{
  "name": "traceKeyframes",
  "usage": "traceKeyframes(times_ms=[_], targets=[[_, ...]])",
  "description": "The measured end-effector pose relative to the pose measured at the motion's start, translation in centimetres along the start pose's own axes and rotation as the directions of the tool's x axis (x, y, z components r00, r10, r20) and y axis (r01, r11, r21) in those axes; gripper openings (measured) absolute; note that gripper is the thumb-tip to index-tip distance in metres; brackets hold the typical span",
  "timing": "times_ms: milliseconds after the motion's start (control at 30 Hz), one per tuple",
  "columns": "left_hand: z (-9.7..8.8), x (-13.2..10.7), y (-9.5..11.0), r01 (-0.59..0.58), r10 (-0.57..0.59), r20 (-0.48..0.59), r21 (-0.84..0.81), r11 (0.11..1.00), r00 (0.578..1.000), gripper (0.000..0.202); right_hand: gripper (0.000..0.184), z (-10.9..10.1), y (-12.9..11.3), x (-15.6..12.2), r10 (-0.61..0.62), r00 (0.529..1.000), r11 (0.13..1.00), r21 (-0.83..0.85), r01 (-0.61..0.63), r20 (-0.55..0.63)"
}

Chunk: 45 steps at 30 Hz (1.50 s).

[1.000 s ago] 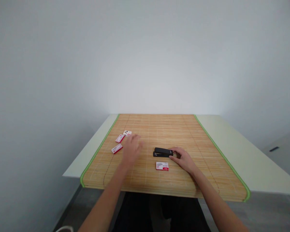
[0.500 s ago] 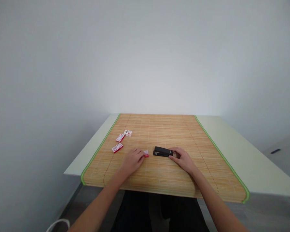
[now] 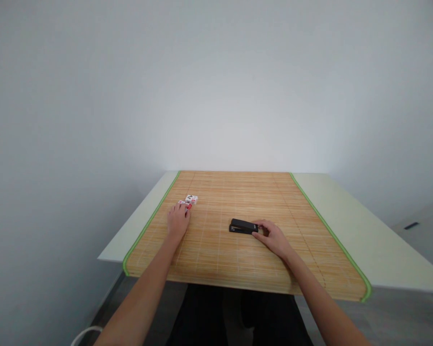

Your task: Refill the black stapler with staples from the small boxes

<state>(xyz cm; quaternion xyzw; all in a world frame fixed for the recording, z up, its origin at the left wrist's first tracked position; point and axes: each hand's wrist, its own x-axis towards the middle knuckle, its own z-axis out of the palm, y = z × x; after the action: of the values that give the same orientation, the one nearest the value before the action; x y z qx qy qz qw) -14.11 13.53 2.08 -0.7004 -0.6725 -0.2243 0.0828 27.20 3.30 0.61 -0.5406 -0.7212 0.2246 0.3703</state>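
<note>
My left hand [image 3: 178,222] is at the left of the mat, its fingers closed on a small red-and-white box [image 3: 189,206], apparently a staple box. It covers much of the place where other such boxes lie, so how they touch is hard to make out. Just beyond the fingertips lies a white box [image 3: 191,198] with dark and red print. A black stapler [image 3: 243,226] rests on the mat right of centre, its jaw end facing left. My right hand [image 3: 270,234] grips the stapler's rear end between thumb and fingers.
A bamboo mat [image 3: 238,187] with green edging covers the middle of a white table [image 3: 350,206]. The table's far edge meets a plain wall [image 3: 238,96]. A white cable [image 3: 86,331] curves at the lower left, below table height.
My left hand has moved left and away from me, from beside the stapler to the other boxes, taking the small box with it. My right hand and the stapler stay put.
</note>
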Motion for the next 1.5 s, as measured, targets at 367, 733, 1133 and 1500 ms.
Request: traceKeyframes(times_ms=[367,733,1133,1500], targets=[[0.6,2.6,2.1,-0.175,0.171,0.100,0.031,0.984,0.980,0.053,0.034,-0.1,-0.2,0.0,0.008,1.000,1.000,-0.026,-0.008,0.005],[1.0,-0.4,2.0,-0.065,0.065,0.117,-0.006,0.998,0.991,0.052,0.035,0.0,-0.4,0.1,0.010,1.000,0.998,-0.057,-0.010,0.007],[-2.6,-7.6,6.0,-0.018,0.060,0.071,-0.485,0.874,0.996,0.039,0.053,5.9,-7.0,-1.1,-0.039,0.997,0.984,-0.175,0.026,-0.073],[-4.3,-5.6,5.3,0.204,-0.121,0.189,-0.525,0.826,0.975,0.033,0.051,18.8,-16.7,4.1,0.210,0.961,0.907,-0.331,-0.261,-0.181]])
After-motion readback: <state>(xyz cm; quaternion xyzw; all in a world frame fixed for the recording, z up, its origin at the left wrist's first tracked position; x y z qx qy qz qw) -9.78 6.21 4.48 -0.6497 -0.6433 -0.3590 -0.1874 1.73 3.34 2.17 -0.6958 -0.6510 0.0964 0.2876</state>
